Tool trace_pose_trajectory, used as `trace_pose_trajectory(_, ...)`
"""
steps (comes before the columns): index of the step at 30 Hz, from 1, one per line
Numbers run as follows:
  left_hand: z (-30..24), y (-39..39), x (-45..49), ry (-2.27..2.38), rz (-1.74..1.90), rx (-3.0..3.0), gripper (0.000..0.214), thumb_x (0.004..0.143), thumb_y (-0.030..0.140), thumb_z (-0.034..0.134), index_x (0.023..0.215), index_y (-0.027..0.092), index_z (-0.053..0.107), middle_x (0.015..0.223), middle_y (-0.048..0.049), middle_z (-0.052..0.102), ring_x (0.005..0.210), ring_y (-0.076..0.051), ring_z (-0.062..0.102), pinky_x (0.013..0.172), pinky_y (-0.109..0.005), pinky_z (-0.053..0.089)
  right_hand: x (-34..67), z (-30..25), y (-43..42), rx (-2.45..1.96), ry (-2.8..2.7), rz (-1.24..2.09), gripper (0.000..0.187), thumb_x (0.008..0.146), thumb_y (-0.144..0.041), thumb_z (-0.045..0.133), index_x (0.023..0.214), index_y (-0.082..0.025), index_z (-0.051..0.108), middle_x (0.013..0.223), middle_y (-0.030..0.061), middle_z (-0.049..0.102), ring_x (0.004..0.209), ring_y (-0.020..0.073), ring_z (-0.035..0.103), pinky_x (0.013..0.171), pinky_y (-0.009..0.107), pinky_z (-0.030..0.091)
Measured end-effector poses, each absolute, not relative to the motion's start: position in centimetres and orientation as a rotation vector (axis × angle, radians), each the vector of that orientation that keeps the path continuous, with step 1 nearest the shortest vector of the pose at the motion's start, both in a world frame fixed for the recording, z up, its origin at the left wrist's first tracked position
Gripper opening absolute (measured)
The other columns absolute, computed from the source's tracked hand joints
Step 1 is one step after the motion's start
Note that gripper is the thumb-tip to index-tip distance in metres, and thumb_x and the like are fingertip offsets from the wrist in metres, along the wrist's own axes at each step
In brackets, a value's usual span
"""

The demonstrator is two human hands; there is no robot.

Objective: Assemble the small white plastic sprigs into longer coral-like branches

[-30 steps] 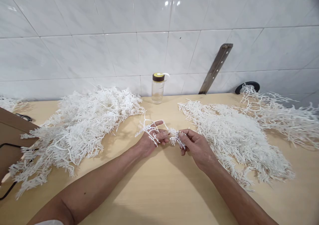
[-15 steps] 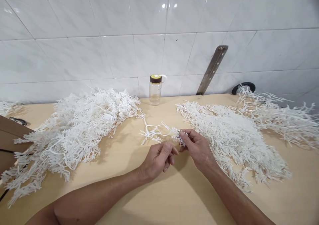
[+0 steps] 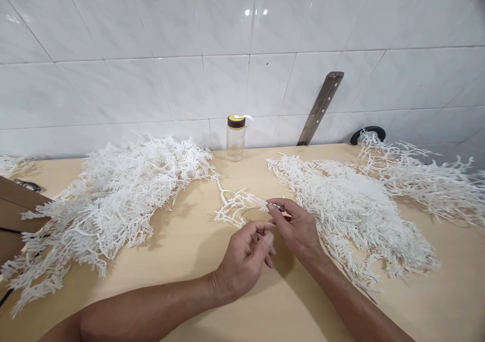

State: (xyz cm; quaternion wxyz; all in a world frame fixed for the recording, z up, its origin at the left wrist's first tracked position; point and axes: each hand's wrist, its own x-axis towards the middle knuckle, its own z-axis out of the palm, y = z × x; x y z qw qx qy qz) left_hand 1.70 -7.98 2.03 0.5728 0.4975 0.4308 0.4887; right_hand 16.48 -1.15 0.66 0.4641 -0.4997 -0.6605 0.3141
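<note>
A white branching plastic sprig [image 3: 233, 200] lies in the middle of the wooden table. My right hand [image 3: 299, 228] pinches its thin twig ends between thumb and forefinger. Just left of it is my left hand [image 3: 248, 256], its fingers curled and its forefinger reaching to the right fingertips. Whatever the left fingers may hold is hidden. A large heap of white sprigs [image 3: 125, 195] spreads on the left, close to the sprig's stem. Beside my right hand lies a flatter pile of white twiggy pieces [image 3: 352, 205].
A clear bottle with a dark and yellow lid [image 3: 235, 139] stands near the tiled wall. A metal strip [image 3: 321, 107] leans there. More white branches [image 3: 428, 180] lie at the far right by a black ring [image 3: 368, 134]. A brown box [image 3: 18, 215] sits at the left edge.
My left hand has moved slightly up and right, its forefinger now stretched toward my right hand. The sprig's twigs are drawn together more tightly at my right fingers.
</note>
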Motion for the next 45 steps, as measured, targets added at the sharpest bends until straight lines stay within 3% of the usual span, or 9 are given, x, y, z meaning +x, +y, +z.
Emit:
trace_pose_trajectory(5, 1.5, -4.8, 0.4, 1.04, 1.24, 0.837, 0.044, 0.079, 0.053, 0.069, 0.095, 0.012, 0.067, 0.081, -0.0069, 0.063, 0.061, -0.015, 0.062, 0.054, -0.026, 0.05, 16.3, 1.0, -1.5, -1.076, -1.786, 0.522, 0.02, 0.094, -0.034, 0.056, 0.101, -0.023, 0.071, 0.1, 0.0078, 0.07, 0.084, 0.0209, 0.067, 0.067, 0.032, 0.06)
trace_pose_trajectory(10, 1.7, -3.0, -0.7, 0.911, 1.171, 0.707, 0.042, 0.077, 0.051, 0.072, 0.081, 0.01, 0.066, 0.076, -0.0074, 0.064, 0.061, -0.014, 0.06, 0.053, -0.025, 0.049, 16.1, 0.8, -1.3, -0.86, -1.934, 0.365, 0.017, 0.092, -0.022, 0.059, 0.102, -0.025, 0.072, 0.101, 0.0086, 0.069, 0.095, 0.0227, 0.066, 0.081, 0.038, 0.059)
trace_pose_trajectory(18, 1.5, -2.3, -1.5, 0.971, 1.158, 0.731, 0.034, 0.076, 0.044, 0.074, 0.073, 0.013, 0.062, 0.06, -0.0029, 0.061, 0.051, -0.01, 0.053, 0.045, -0.019, 0.04, 16.4, 0.5, -1.5, -0.661, -2.134, 0.397, 0.047, 0.08, 0.0, 0.052, 0.117, -0.025, 0.064, 0.118, 0.0103, 0.064, 0.113, 0.0247, 0.059, 0.091, 0.043, 0.055)
trace_pose_trajectory(22, 1.7, -2.3, -1.6, 0.948, 1.083, 0.776, 0.038, 0.076, 0.049, 0.072, 0.075, 0.012, 0.062, 0.062, -0.0043, 0.062, 0.053, -0.011, 0.057, 0.044, -0.019, 0.04, 16.6, 0.5, -1.3, -0.681, -2.091, 0.382, 0.046, 0.075, 0.004, 0.047, 0.106, -0.022, 0.068, 0.108, 0.0099, 0.067, 0.104, 0.0222, 0.063, 0.085, 0.037, 0.057)
trace_pose_trajectory(27, 1.7, -2.8, -1.2, 1.008, 1.075, 0.939, 0.04, 0.063, 0.041, 0.084, 0.082, 0.014, 0.06, 0.062, 0.0003, 0.062, 0.049, -0.01, 0.054, 0.044, -0.02, 0.042, 16.4, 0.3, -1.1, -0.8, -2.006, 0.421, 0.036, 0.079, 0.001, 0.049, 0.098, -0.021, 0.07, 0.098, 0.007, 0.07, 0.092, 0.019, 0.067, 0.078, 0.032, 0.057)
trace_pose_trajectory(36, 0.9, -3.1, -1.1, 1.197, 1.084, 1.148, 0.021, 0.077, 0.034, 0.068, 0.071, 0.016, 0.059, 0.052, 0.0039, 0.052, 0.047, -0.009, 0.046, 0.046, -0.02, 0.034, 16.1, 1.4, -1.5, -0.935, -1.862, 0.364, 0.02, 0.087, -0.01, 0.056, 0.101, -0.02, 0.068, 0.094, 0.0056, 0.07, 0.081, 0.0172, 0.066, 0.073, 0.031, 0.055)
trace_pose_trajectory(41, 0.4, -2.9, -1.1, 1.286, 1.078, 1.375, 0.027, 0.085, 0.035, 0.057, 0.064, 0.017, 0.059, 0.053, 0.0042, 0.046, 0.051, -0.01, 0.043, 0.051, -0.023, 0.034, 15.7, 1.7, -1.6, -0.849, -1.911, 0.379, 0.016, 0.091, -0.014, 0.056, 0.1, -0.02, 0.068, 0.096, 0.0062, 0.068, 0.074, 0.0148, 0.064, 0.07, 0.03, 0.055)
trace_pose_trajectory(45, 0.6, -3.1, -1.0, 1.318, 1.075, 1.556, 0.023, 0.086, 0.028, 0.053, 0.07, 0.017, 0.065, 0.062, 0.0008, 0.056, 0.06, -0.013, 0.05, 0.057, -0.024, 0.039, 15.5, 1.0, -1.3, -0.899, -1.944, 0.435, 0.015, 0.093, -0.019, 0.056, 0.104, -0.019, 0.067, 0.095, 0.0063, 0.067, 0.065, 0.0126, 0.06, 0.06, 0.027, 0.053)
